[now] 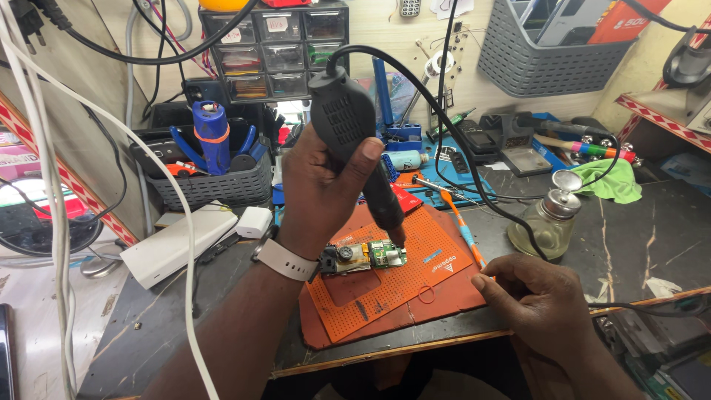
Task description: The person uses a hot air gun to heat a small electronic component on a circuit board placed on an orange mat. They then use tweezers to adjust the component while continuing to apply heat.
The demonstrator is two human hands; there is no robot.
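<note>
Left hand (322, 185) is wrapping closed around the black hot-air handpiece (355, 144), thumb lying across its grip, and is tilting the nozzle down so the tip is sitting just above the small green circuit board (385, 254). A white wristband (285, 260) is showing on that wrist. The handpiece's black cable (437, 111) is arcing up from its top and running off to the right over the desk (652, 230).

The circuit board is lying beside a small camera module (342, 259), both resting on the orange perforated mat (392, 281) near the middle of the desk's front edge.

Right hand (537, 296) is resting at the mat's right corner, fingers curled in and pinching the lower end of a thin orange-handled tool (463, 230), which is slanting up and to the left across the mat.

A glass dispenser bottle (548, 222) is standing to the right of the mat, a green cloth (611, 181) behind it. A white power bank (178, 244) is lying to the left, in front of a dark basket of tools (211, 185).
</note>
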